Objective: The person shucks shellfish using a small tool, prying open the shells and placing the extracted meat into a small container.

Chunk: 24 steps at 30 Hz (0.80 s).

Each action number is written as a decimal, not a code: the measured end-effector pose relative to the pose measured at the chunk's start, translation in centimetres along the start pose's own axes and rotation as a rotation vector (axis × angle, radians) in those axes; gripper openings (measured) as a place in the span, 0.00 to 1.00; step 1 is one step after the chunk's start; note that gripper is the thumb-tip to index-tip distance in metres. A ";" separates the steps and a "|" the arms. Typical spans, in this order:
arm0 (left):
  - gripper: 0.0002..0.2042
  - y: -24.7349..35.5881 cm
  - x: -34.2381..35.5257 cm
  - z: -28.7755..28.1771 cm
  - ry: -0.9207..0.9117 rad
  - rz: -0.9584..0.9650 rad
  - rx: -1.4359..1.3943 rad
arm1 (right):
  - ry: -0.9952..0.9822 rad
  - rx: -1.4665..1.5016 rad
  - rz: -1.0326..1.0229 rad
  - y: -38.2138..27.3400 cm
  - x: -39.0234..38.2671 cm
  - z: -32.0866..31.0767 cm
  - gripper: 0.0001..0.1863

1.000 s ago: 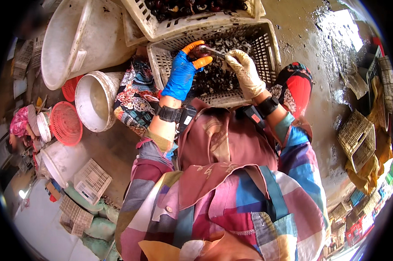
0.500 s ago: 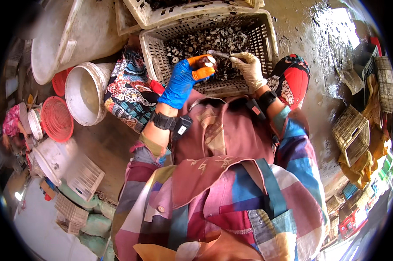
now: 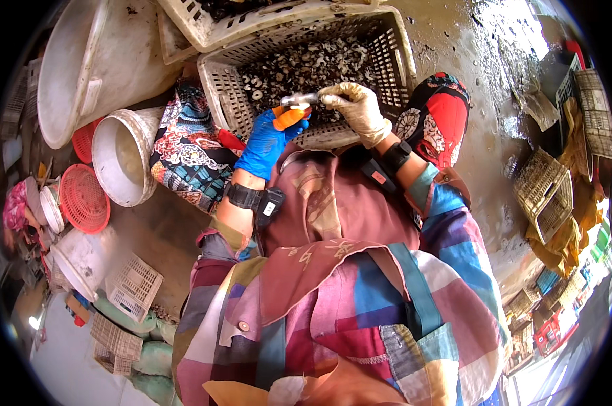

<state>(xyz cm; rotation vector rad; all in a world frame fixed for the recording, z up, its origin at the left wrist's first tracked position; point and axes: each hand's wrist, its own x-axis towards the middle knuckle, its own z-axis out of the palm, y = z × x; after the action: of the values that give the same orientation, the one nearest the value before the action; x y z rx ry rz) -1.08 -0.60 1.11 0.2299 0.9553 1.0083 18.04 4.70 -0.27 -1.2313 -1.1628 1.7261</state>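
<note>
My left hand, in a blue glove with orange finger covers, is closed around a small roundish piece. Mostly hidden by the fingers, that piece shows only a pale edge by the orange fingertip. My right hand, in a whitish glove, grips a short metal hand tool, whose exact kind I cannot make out. Its metal end lies against or just above the left fingertips. Both hands are over the near side of a dirty white slotted plastic crate, which holds many dark and white scraps.
Another white crate adjoins at the far side. To the left stand a large pale tub, a white bucket and a red basket. My knees flank the crate. Wet floor and stacked crates are on the right.
Both hands have shifted left and slightly nearer; the crate also sits further left in view. The tool has come over the left fingertips, and the brown, white-spotted piece is now mostly covered.
</note>
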 end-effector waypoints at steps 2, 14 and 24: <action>0.16 1.0 -1.2 0.6 -0.183 -0.057 -0.100 | 0.145 -0.129 0.077 1.9 0.5 -2.1 0.05; 0.20 1.5 -0.9 2.9 -0.040 0.243 0.435 | 0.062 0.131 0.002 0.3 -0.1 -0.3 0.06; 0.22 0.7 -0.2 2.3 0.037 0.302 0.579 | -0.011 0.297 0.071 -1.1 -1.4 1.0 0.07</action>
<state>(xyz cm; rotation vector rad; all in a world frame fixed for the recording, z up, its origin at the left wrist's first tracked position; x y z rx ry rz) 0.17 0.18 2.99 0.8607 1.2577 0.9886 17.57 3.56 1.36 -1.0919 -0.8395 1.8812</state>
